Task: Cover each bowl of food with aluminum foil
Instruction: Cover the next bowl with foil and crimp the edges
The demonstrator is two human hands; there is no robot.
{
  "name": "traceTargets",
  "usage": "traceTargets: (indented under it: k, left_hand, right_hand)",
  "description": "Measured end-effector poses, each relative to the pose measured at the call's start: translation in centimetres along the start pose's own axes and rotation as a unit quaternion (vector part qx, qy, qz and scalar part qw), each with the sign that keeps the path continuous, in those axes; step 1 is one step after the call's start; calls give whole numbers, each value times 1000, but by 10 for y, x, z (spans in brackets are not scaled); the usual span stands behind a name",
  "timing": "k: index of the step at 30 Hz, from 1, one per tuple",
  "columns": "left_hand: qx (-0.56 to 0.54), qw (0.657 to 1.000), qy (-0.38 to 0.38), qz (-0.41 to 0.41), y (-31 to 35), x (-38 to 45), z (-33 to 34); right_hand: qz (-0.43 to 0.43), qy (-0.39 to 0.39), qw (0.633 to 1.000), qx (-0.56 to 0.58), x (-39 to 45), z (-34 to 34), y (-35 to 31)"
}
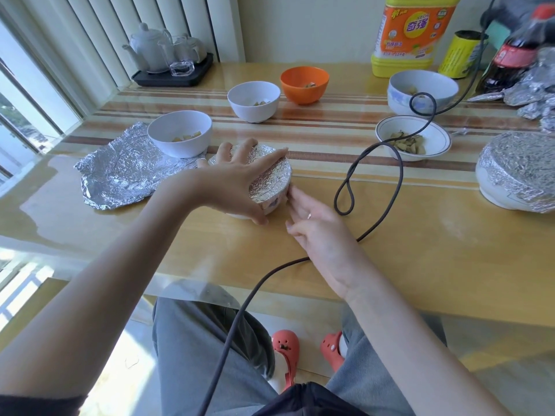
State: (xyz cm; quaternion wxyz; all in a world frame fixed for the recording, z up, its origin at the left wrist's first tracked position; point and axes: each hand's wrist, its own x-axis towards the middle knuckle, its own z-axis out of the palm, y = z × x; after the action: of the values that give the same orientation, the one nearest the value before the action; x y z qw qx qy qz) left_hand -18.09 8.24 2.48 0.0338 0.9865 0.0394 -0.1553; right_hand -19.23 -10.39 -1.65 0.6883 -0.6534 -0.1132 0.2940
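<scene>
Tabletop: left hand (237,178) spread flat on foil-covered bowl (271,181).

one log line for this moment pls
left hand flat on foil-covered bowl | right hand pressing its side | five bowls uncovered | spare foil sheet left

A wooden table (390,223) with pale and brown stripes under a glossy clear cover fills the room's corner. Vertical blinds (99,40) hang along the left, beside a window (18,94) that lets in bright daylight, which glares on the table's left edge. A plain cream wall (300,28) stands behind. The floor (132,355) below is pale and sunlit.
</scene>
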Motion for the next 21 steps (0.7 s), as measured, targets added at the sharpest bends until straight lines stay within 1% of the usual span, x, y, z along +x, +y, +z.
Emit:
traceTargets:
  k: [2, 3, 7, 10, 13, 15, 16, 17, 18, 19, 20, 21]
  left_hand:
    - [-2, 1000, -5, 1, 0, 0, 0]
    - [-1, 1000, -7, 0, 0, 0, -1]
    - [4, 1000, -9, -1, 0, -1, -2]
    - [-12, 1000, -22, 1, 0, -4, -4]
    - [-54, 998, -38, 8, -2, -9, -9]
    - [-114, 993, 2, 24, -8, -16, -12]
    - [-165, 985, 45, 36, -13, -20, -12]
    - [-225, 967, 110, 45, -17, -22, -10]
    - [-290, 938, 187, 45, -22, -23, -4]
    - [-356, 896, 263, 34, -25, -22, 4]
    - [-423, 847, 320, 14, -26, -19, 14]
    - [-489, 799, 349, -7, -26, -15, 24]
  right_hand:
    - [12, 19, 999, 40, 6, -7, -2]
    - [13, 28, 999, 42, 10, -8, -2]
    - [-2, 12, 1000, -12, 22, 0, 3]
    - [14, -1, 1000, -8, 27, -10, 3]
    - [12, 15, 1000, 1, 30, -23, -3]
    - [1, 28, 1000, 14, 34, -28, -10]
    - [-7, 34, 999, 18, 38, -29, -13]
    - [-16, 45, 999, 15, 46, -29, -16]
    - [-27, 57, 998, 5, 55, -28, -19]
    - [-41, 72, 997, -10, 67, -26, -22]
    - [-58, 86, 994, -26, 77, -21, -25]
    - [-72, 93, 992, -41, 86, -16, -27]
